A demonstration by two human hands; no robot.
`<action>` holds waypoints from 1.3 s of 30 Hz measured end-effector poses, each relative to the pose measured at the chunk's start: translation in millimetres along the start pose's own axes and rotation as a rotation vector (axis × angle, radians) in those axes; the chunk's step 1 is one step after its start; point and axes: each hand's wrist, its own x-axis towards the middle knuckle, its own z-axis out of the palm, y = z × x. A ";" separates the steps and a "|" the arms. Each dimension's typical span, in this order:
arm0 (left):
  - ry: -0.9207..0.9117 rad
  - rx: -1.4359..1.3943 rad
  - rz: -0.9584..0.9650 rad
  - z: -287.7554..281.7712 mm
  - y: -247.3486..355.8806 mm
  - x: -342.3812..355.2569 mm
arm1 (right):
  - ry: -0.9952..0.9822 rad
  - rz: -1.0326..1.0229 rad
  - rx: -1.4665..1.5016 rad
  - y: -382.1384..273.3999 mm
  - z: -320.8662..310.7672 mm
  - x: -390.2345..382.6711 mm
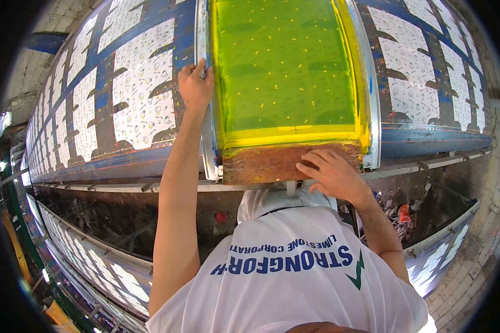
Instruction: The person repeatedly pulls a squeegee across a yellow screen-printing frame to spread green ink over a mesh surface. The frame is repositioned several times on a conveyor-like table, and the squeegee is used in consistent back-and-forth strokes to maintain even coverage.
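A printing screen (286, 72) with translucent yellow-green mesh lies in front of me, in a pale metal frame (374, 111). Yellow ink lines the mesh's near and right edges. My left hand (196, 86) has its fingers curled at the frame's left rail, closed on it as far as I can see. Across the screen's near end runs a brown, ink-stained wooden board (255, 166). My right hand (334, 173) lies over the right part of this board, fingers bent but apart, holding nothing visible.
White printed fabric pieces (144, 83) with dark curved cut-outs lie in rows on the long blue-stained table (103, 100), on both sides of the screen. A metal rail (116, 187) follows its near edge. Behind me is another table (114, 272); a red object (404, 213) lies among debris between.
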 end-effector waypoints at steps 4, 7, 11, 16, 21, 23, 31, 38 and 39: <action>-0.029 -0.027 -0.068 -0.2 2.7 -1.2 | -0.005 0.051 -0.134 -15.2 -3.0 12.5; -0.021 -0.039 -0.072 0.0 3.5 -1.3 | 0.092 0.113 -0.152 -21.2 2.1 20.8; -0.029 -0.075 -0.105 0.2 3.0 -0.2 | 0.185 0.247 -0.252 -28.1 23.1 35.9; -0.051 -0.139 -0.165 1.8 0.5 -0.3 | 0.313 0.338 -0.332 -25.2 44.8 56.0; -0.033 -0.167 -0.172 2.2 0.3 -0.1 | 0.391 0.420 -0.297 23.3 24.4 109.4; -0.054 -0.168 -0.201 1.9 1.0 0.6 | 0.384 0.458 -0.298 54.9 4.4 139.6; -0.079 -0.138 -0.227 -2.7 6.2 4.2 | 0.380 0.454 -0.412 203.0 -75.7 277.9; -0.099 -0.049 -0.184 -6.2 11.2 8.0 | 0.272 0.493 -0.407 318.4 -145.5 378.4; -0.085 -0.025 -0.173 -6.6 12.0 8.3 | 0.256 0.479 -0.378 330.9 -160.5 386.7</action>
